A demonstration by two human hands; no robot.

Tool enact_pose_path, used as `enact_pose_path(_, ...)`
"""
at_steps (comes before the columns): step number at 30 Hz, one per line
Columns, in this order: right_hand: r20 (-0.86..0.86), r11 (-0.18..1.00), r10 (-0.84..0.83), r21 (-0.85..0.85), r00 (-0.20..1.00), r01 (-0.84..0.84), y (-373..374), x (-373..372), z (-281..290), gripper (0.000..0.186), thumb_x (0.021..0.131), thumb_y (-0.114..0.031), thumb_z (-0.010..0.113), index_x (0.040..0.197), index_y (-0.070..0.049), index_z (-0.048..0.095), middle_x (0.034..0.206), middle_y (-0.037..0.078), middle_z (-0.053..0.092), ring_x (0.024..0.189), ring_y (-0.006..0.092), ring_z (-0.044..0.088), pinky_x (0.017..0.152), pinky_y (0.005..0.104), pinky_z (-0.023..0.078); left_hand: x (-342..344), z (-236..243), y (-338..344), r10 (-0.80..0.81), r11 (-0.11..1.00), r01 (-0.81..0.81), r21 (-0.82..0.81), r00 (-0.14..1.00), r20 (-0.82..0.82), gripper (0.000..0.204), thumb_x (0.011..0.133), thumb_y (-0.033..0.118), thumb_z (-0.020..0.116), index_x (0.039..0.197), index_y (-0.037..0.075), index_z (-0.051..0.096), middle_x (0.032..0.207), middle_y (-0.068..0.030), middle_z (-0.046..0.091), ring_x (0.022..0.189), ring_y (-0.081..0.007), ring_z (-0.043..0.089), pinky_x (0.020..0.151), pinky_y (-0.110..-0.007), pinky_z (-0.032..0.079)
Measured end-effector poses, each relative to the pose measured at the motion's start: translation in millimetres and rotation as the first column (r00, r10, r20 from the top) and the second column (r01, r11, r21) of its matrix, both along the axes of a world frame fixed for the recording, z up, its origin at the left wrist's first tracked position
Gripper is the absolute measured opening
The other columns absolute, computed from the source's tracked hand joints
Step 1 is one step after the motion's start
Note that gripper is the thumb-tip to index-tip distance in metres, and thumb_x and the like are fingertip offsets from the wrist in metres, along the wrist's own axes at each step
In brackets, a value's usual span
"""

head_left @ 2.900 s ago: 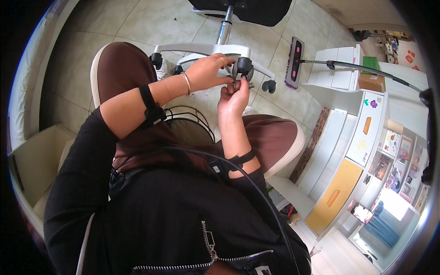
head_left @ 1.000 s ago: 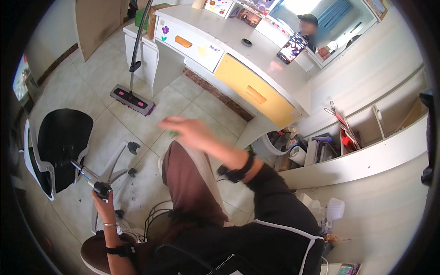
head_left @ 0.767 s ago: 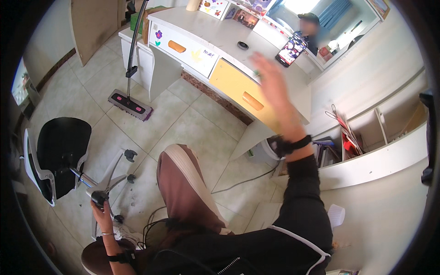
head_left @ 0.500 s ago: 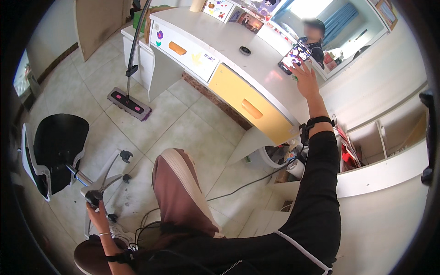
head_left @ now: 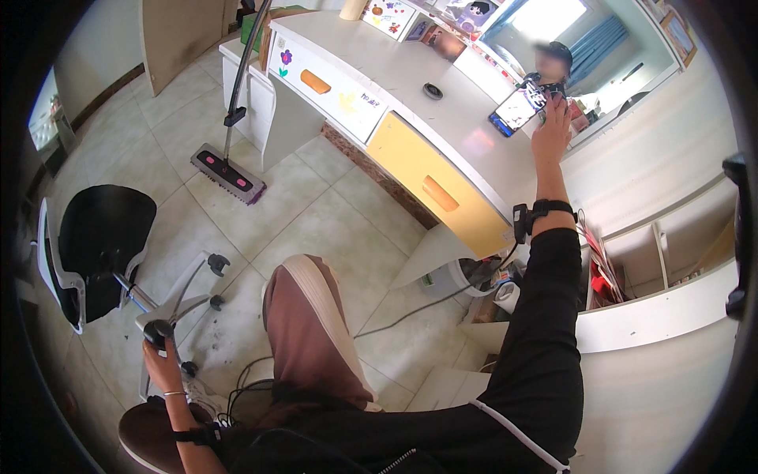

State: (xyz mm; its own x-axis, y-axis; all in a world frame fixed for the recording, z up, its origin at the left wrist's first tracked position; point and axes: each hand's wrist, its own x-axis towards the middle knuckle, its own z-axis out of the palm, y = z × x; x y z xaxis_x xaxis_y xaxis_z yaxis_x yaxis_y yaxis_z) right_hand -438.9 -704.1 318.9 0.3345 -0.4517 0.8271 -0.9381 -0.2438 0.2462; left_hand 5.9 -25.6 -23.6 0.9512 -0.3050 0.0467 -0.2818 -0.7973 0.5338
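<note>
A swivel chair (head_left: 104, 253) with black seat and grey frame lies tipped on the floor at the left. My left hand (head_left: 163, 370) is closed around a black rounded part (head_left: 159, 332), apparently a caster, at its star-shaped base. Far right, a phone (head_left: 517, 110) with a lit screen leans by the mirror on the white desk (head_left: 466, 130). My right hand (head_left: 552, 136) reaches to the phone's right side, fingers stretched out over its edge. The fingertips partly cover that end, so their exact contact is unclear.
A flat mop (head_left: 227, 172) stands before the desk, its pole rising past the corner. A small black round item (head_left: 432, 92) lies on the desktop. Below are a white bin (head_left: 454, 278) and a black cable (head_left: 426, 310). Open shelves (head_left: 632, 261) line the right wall.
My right hand has slid from the phone's screen to its right side, and the screen picture has changed. My left hand stays on the chair part. The view has shifted slightly.
</note>
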Motion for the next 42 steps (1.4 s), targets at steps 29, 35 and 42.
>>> enact_pose_path(29,0.698,-0.782,0.138,0.511,0.702,-0.355,529.1,338.7,-357.6,0.037,0.096,-0.040,0.046,0.111,-0.007,0.055,0.099,0.005,0.066,0.081,0.0143,0.065,0.066,0.0287,0.047,-3.3,10.9,-9.4,-0.091,0.918,0.026,-0.397,0.985,-0.147,0.056,0.076,0.030,0.068,0.116,-0.003,0.047,0.095,-0.0288,0.061,0.090,-0.0422,0.061,0.077,-0.044,0.049)
enact_pose_path(35,0.770,-0.708,-0.167,0.341,0.616,-0.618,537.5,348.1,-345.3,0.022,0.092,-0.027,0.057,0.097,-0.006,0.059,0.075,-0.002,0.053,0.053,0.0040,0.040,0.045,0.0202,0.030,-4.6,16.2,-9.4,-0.133,0.886,0.041,-0.463,0.977,-0.168,0.059,0.076,0.026,0.070,0.119,-0.007,0.047,0.095,-0.0277,0.063,0.089,-0.0388,0.063,0.076,-0.039,0.049)
enact_pose_path(42,0.800,-0.615,-0.194,0.352,0.568,-0.705,538.4,358.9,-346.6,0.028,0.088,-0.030,0.062,0.091,-0.002,0.062,0.066,-0.005,0.050,0.061,0.0059,0.041,0.057,0.0242,0.036,-6.4,14.9,-12.6,-0.087,0.901,0.020,-0.433,0.987,-0.135,0.054,0.074,0.023,0.070,0.115,-0.004,0.049,0.091,-0.0274,0.063,0.085,-0.0403,0.062,0.073,-0.042,0.050)
